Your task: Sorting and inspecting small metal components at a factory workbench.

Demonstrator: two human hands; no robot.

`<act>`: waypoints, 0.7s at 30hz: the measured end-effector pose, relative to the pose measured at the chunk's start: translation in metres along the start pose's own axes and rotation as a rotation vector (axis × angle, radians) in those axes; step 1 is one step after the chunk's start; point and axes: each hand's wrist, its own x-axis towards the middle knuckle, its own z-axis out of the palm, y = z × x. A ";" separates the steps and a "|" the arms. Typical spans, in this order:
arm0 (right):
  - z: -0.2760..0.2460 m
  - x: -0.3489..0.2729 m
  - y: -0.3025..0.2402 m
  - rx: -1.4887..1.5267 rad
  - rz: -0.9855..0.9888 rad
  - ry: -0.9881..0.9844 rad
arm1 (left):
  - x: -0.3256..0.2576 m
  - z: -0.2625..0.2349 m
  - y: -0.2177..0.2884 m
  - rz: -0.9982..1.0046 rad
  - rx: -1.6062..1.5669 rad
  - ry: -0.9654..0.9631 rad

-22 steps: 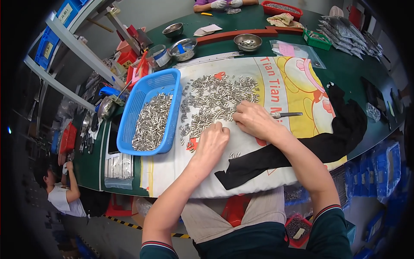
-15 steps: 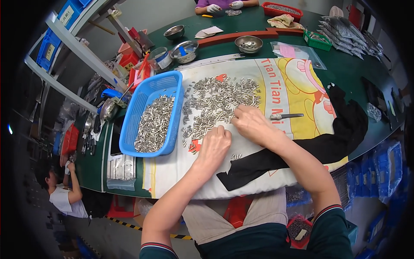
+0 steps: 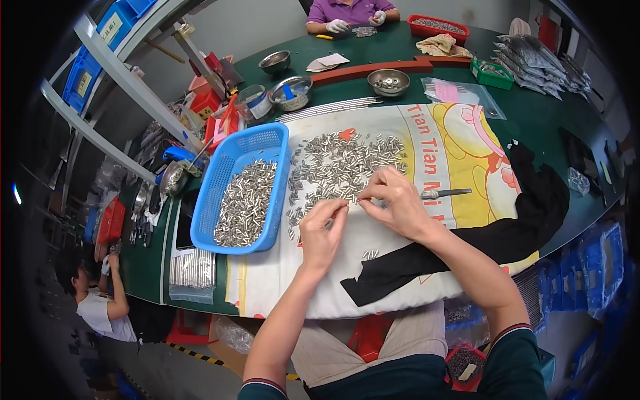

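My left hand (image 3: 323, 231) is closed in a pinch, fingertips at the near edge of a spread of small silvery metal pins (image 3: 347, 160). My right hand (image 3: 398, 205) pinches too, its fingertips close to the left ones; whatever sits between them is too small to make out. Under the pins lies a white and yellow printed cloth (image 3: 273, 287). A dark-handled tool with a metal collar (image 3: 450, 193) rests on it beside my right hand, which partly hides it. To the left, a blue plastic basket (image 3: 200, 217) holds many similar pins. A few loose pins (image 3: 371, 255) lie nearer me.
A black cloth (image 3: 427, 259) stretches across the right side. Metal bowls (image 3: 389, 83), thin rods (image 3: 330, 109) and a green tray (image 3: 491, 75) stand farther back. Bagged rods (image 3: 192, 268) lie left of the cloth. Across the table a gloved person (image 3: 353, 15) works; another (image 3: 107, 310) sits at left.
My fingers have gone from curled over the pins to raised pinches, the two hands' fingertips facing each other. The whole view has shifted, so the table appears lower.
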 end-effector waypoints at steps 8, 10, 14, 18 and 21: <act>0.013 -0.004 -0.014 0.203 0.060 0.059 | -0.011 0.005 -0.004 -0.119 -0.474 0.051; 0.016 -0.005 -0.015 0.252 0.091 0.079 | -0.010 0.004 -0.004 -0.064 -0.373 0.063; 0.018 -0.006 -0.016 0.267 0.078 0.085 | -0.011 0.003 -0.007 -0.042 -0.349 0.071; 0.017 -0.007 -0.017 0.253 0.074 0.075 | -0.012 0.003 -0.007 -0.031 -0.375 0.091; 0.018 -0.009 -0.013 0.256 0.033 0.070 | -0.012 0.003 -0.007 -0.035 -0.392 0.111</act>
